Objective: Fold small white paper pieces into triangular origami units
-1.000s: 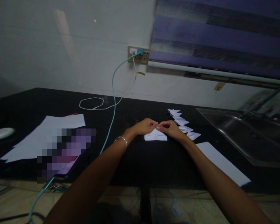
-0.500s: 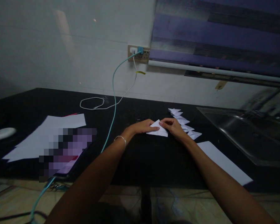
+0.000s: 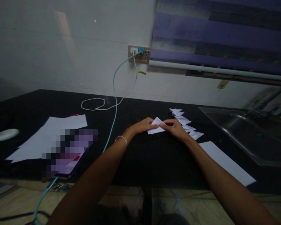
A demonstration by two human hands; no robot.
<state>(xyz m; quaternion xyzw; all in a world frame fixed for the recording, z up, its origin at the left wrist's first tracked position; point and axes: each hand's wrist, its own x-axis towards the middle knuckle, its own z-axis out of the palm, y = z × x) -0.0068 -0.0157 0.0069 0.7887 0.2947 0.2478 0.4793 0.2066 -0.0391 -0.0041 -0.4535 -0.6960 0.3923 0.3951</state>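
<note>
A small piece of folded white paper (image 3: 155, 128), roughly triangular with its point facing away from me, is between my two hands over the dark counter. My left hand (image 3: 144, 125) pinches its left side, thumb laid across the front face. From the other side, my right hand (image 3: 174, 127) grips the right edge between thumb and fingers, the two thumb tips nearly meeting. Just beyond my right hand, several folded white paper pieces (image 3: 184, 120) lie in a slanting row.
White paper sheets (image 3: 37, 137) and a phone-like device (image 3: 72, 159) on a teal cable (image 3: 112, 125) lie left. A white oval object (image 3: 6, 134) is at far left. Another white sheet (image 3: 227, 161) rests by my right forearm, near a metal sink (image 3: 253, 140). A white cable (image 3: 93, 99) loops behind.
My right thumb has come down from near the paper's tip to its middle, beside the left thumb. The folded paper has turned slightly and its lower right corner is raised.
</note>
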